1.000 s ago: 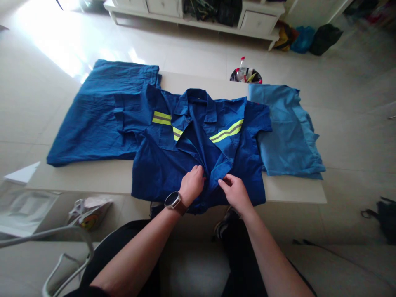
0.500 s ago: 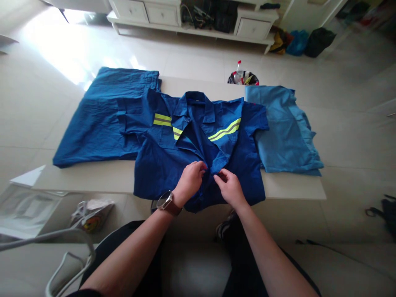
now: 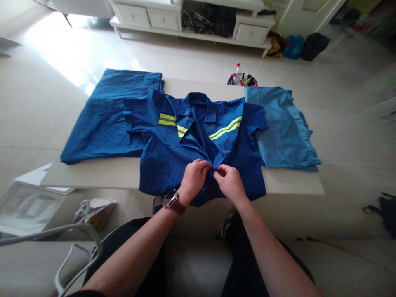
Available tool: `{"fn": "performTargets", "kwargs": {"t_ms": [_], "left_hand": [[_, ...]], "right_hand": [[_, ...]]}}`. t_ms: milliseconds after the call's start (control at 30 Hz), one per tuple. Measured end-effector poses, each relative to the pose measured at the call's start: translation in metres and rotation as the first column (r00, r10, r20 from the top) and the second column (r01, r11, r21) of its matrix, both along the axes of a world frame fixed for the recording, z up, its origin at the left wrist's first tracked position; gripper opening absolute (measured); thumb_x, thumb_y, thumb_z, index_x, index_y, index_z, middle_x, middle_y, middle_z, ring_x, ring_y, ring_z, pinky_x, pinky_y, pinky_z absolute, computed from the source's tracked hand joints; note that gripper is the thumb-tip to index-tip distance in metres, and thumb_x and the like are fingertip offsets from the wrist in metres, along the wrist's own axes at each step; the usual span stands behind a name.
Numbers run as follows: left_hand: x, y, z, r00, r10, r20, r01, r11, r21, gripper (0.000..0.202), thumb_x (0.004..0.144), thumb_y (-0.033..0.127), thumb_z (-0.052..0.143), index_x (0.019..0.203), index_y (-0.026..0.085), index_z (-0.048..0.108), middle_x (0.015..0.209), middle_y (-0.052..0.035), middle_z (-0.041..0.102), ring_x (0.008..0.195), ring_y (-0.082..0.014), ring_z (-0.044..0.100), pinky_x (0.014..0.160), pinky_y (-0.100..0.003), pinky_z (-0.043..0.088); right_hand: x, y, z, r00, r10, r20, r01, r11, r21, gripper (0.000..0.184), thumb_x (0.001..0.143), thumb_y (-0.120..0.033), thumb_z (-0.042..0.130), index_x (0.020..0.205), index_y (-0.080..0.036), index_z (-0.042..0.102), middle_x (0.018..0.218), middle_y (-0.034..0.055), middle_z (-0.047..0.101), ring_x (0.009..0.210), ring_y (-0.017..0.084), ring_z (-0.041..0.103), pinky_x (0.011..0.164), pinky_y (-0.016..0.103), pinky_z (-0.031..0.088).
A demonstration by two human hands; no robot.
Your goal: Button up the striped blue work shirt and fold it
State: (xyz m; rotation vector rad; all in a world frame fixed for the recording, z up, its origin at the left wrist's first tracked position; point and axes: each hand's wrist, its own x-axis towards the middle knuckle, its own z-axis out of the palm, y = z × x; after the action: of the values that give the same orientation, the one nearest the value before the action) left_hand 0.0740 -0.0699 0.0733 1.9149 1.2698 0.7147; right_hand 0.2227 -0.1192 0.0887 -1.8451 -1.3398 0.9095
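A dark blue short-sleeved work shirt (image 3: 167, 161) with yellow-green reflective stripes lies face up, its collar at the far side and its front open at the chest. My left hand (image 3: 195, 178), with a watch (image 3: 170, 199) on the wrist, pinches one front edge of the shirt. Close beside it, my right hand (image 3: 229, 181) pinches the other front edge. The fingertips of both hands nearly meet at the middle of the front. Any button between them is hidden by the fingers.
Folded blue cloth (image 3: 102, 119) lies on the table (image 3: 102, 175) at left, partly under a sleeve. Lighter blue cloth (image 3: 281, 132) lies at right. Behind the table stand a bin with bottles (image 3: 243, 78) and a white cabinet (image 3: 163, 20). A plastic bag (image 3: 94, 212) sits at lower left.
My hands have come closer together, bringing the two front edges of the shirt to each other. The view has shifted slightly.
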Motion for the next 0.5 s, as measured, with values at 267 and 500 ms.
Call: {"fn": "performTargets", "kwargs": {"t_ms": [267, 500], "left_hand": [[0.001, 0.001, 0.009, 0.996, 0.075, 0.056, -0.073, 0.996, -0.042, 0.019, 0.084, 0.005, 0.068, 0.088, 0.02, 0.078, 0.089, -0.0032, 0.077, 0.081, -0.0157, 0.07, 0.079, -0.028, 0.054], [-0.003, 0.002, 0.01, 0.987, 0.135, 0.086, -0.122, 0.983, -0.138, 0.02, 0.082, 0.003, 0.069, 0.09, 0.019, 0.078, 0.084, -0.0023, 0.078, 0.078, -0.0157, 0.071, 0.078, -0.028, 0.056]], "right_hand": [[-0.004, 0.004, 0.011, 0.999, -0.031, 0.045, 0.03, 0.999, 0.019, 0.016, 0.083, -0.031, 0.061, 0.073, -0.02, 0.067, 0.062, 0.0016, 0.067, 0.057, 0.017, 0.059, 0.058, 0.028, 0.038], [-0.005, 0.0, -0.003, 0.999, 0.021, -0.028, -0.018, 0.993, 0.114, 0.024, 0.093, -0.034, 0.054, 0.092, -0.02, 0.073, 0.081, 0.0056, 0.076, 0.072, 0.021, 0.069, 0.07, 0.031, 0.048]]}}
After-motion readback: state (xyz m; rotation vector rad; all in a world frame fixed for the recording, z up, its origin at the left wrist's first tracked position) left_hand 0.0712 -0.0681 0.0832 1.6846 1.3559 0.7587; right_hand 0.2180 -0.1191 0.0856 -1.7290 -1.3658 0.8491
